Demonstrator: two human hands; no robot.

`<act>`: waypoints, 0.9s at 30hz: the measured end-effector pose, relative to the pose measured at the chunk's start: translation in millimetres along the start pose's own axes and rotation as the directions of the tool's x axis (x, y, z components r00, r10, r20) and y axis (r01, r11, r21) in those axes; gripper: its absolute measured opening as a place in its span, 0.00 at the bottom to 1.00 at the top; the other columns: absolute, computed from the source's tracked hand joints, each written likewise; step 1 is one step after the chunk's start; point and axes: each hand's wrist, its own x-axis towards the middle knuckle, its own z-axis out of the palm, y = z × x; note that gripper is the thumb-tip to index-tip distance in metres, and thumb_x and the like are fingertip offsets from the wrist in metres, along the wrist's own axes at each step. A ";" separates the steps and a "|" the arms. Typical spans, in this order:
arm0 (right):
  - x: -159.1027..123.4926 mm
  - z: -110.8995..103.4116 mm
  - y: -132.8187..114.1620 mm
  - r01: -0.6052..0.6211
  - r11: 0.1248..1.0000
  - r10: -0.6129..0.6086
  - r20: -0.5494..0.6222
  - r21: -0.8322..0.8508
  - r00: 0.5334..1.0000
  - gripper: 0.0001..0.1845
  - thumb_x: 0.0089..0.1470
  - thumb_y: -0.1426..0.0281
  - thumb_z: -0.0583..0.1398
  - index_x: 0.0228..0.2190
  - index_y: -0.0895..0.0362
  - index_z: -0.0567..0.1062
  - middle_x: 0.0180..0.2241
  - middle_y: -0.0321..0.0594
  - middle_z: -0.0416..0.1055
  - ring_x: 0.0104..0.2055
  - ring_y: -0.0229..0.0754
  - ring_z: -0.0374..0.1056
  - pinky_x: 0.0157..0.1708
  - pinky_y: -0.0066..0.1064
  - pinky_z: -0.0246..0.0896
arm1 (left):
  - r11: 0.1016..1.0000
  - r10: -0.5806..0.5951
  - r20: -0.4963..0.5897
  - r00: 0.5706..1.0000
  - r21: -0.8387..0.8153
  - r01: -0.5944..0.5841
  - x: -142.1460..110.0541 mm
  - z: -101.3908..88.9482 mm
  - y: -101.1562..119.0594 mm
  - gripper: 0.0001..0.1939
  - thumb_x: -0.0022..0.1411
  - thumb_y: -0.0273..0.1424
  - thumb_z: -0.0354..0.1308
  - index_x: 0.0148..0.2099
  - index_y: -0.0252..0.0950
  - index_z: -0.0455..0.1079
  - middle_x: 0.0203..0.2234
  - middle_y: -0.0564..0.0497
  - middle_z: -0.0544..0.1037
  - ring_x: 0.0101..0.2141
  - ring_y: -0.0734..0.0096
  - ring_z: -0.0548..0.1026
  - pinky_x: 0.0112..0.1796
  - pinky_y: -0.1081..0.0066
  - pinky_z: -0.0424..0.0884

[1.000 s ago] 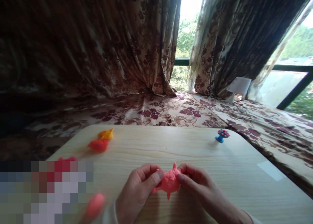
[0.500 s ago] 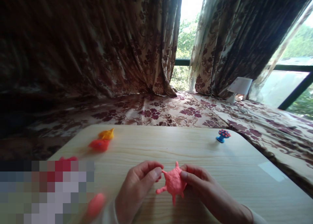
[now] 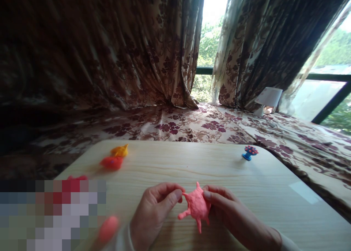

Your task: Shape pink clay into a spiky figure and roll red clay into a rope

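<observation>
A pink clay figure [image 3: 196, 206] with several thin pointed limbs is held just above the wooden table [image 3: 170, 163], near its front edge. My right hand [image 3: 233, 216] grips its right side between thumb and fingers. My left hand [image 3: 153, 214] pinches one of its limbs on the left with thumb and forefinger. Both wrists show white sleeves at the bottom edge.
On the table's far left lie an orange-red clay piece [image 3: 111, 162] and a yellow one [image 3: 119, 151]. A small blue clay mushroom with red dots [image 3: 249, 152] stands at the far right. A pink lump [image 3: 107, 229] is at front left. Patterned curtains, a floral-covered window seat and a white lamp [image 3: 267, 99] lie beyond.
The pink figure has been turned and lowered slightly between my hands, so its limbs now spread out in view. My left fingers have shifted from its body to one limb.
</observation>
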 end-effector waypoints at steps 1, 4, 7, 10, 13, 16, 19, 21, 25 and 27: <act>0.2 0.2 -0.3 -0.001 1.000 0.001 0.003 0.001 1.000 0.09 0.50 0.66 0.64 0.28 0.60 0.76 0.23 0.34 0.70 0.27 0.33 0.62 0.30 0.24 0.56 | 1.000 0.007 0.003 1.000 0.012 -0.007 -0.1 0.2 0.7 0.09 0.52 0.36 0.60 0.30 0.34 0.76 0.23 0.52 0.76 0.29 0.71 0.71 0.35 0.72 0.65; 0.5 1.4 -1.5 -0.008 1.000 0.007 0.020 0.003 1.000 0.09 0.50 0.66 0.63 0.28 0.60 0.76 0.23 0.34 0.69 0.27 0.33 0.61 0.31 0.24 0.56 | 0.999 0.008 0.006 1.000 0.032 -0.009 0.1 0.1 0.4 0.10 0.53 0.37 0.60 0.29 0.34 0.75 0.23 0.52 0.76 0.29 0.71 0.70 0.36 0.72 0.65; -0.3 1.9 -1.3 -0.019 1.000 0.019 0.013 0.014 1.000 0.09 0.50 0.65 0.64 0.29 0.60 0.77 0.24 0.34 0.69 0.28 0.33 0.61 0.31 0.24 0.56 | 1.000 -0.015 -0.011 1.000 0.016 0.016 0.7 -1.6 -3.8 0.12 0.54 0.38 0.59 0.32 0.35 0.76 0.24 0.51 0.76 0.30 0.71 0.71 0.36 0.72 0.64; -1.2 1.1 0.1 -0.021 0.999 0.021 -0.005 0.025 1.000 0.10 0.49 0.65 0.64 0.29 0.60 0.77 0.23 0.34 0.69 0.28 0.34 0.62 0.31 0.24 0.57 | 0.999 -0.039 -0.014 0.999 -0.030 0.038 0.9 -3.5 -7.7 0.13 0.55 0.40 0.57 0.35 0.36 0.76 0.25 0.51 0.76 0.30 0.71 0.70 0.35 0.72 0.64; -0.6 0.8 0.2 -0.006 1.000 0.006 -0.015 0.021 1.000 0.10 0.49 0.65 0.65 0.29 0.60 0.77 0.24 0.34 0.70 0.29 0.34 0.62 0.32 0.24 0.57 | 0.999 -0.034 0.028 0.999 -0.031 0.035 0.5 -3.5 -7.3 0.12 0.56 0.39 0.56 0.33 0.36 0.74 0.25 0.51 0.75 0.30 0.72 0.70 0.34 0.73 0.63; 0.4 1.5 -0.8 -0.007 1.000 0.007 -0.005 0.016 1.000 0.10 0.49 0.65 0.64 0.28 0.61 0.76 0.24 0.34 0.69 0.27 0.33 0.61 0.31 0.24 0.57 | 0.999 -0.046 0.060 0.997 -0.025 0.047 0.0 -2.1 -4.5 0.09 0.55 0.37 0.57 0.33 0.36 0.72 0.26 0.51 0.74 0.28 0.72 0.69 0.32 0.73 0.63; 0.3 3.1 -1.8 -0.005 1.000 0.005 0.012 -0.010 1.000 0.11 0.50 0.65 0.63 0.26 0.61 0.75 0.23 0.34 0.68 0.27 0.33 0.60 0.30 0.23 0.56 | 0.999 -0.048 0.062 0.997 -0.005 0.048 -0.5 -1.4 -3.0 0.11 0.56 0.38 0.56 0.30 0.35 0.69 0.25 0.52 0.71 0.28 0.72 0.67 0.31 0.73 0.62; -0.9 5.1 -3.0 0.007 0.999 -0.006 0.022 -0.052 1.000 0.11 0.51 0.65 0.62 0.26 0.61 0.75 0.23 0.34 0.67 0.27 0.33 0.60 0.31 0.24 0.56 | 1.000 -0.028 0.061 0.998 0.014 0.027 -1.0 -1.3 -2.8 0.15 0.57 0.41 0.53 0.27 0.35 0.67 0.22 0.53 0.68 0.27 0.73 0.64 0.30 0.73 0.61; -4.9 11.2 -7.1 0.061 0.975 -0.047 0.067 -0.213 0.997 0.14 0.53 0.63 0.60 0.24 0.61 0.73 0.23 0.34 0.67 0.28 0.35 0.60 0.31 0.25 0.54 | 0.998 -0.022 0.067 0.998 0.064 0.018 -2.6 0.2 -1.0 0.19 0.58 0.44 0.52 0.22 0.36 0.59 0.17 0.58 0.58 0.22 0.76 0.56 0.25 0.74 0.55; -6.3 13.8 -9.1 0.080 0.959 -0.061 0.079 -0.272 0.995 0.15 0.52 0.62 0.61 0.24 0.61 0.73 0.23 0.35 0.67 0.28 0.36 0.60 0.31 0.25 0.54 | 0.993 -0.029 0.069 0.997 0.117 0.020 -3.3 1.7 1.4 0.20 0.58 0.44 0.51 0.21 0.37 0.55 0.16 0.59 0.55 0.21 0.76 0.54 0.24 0.74 0.53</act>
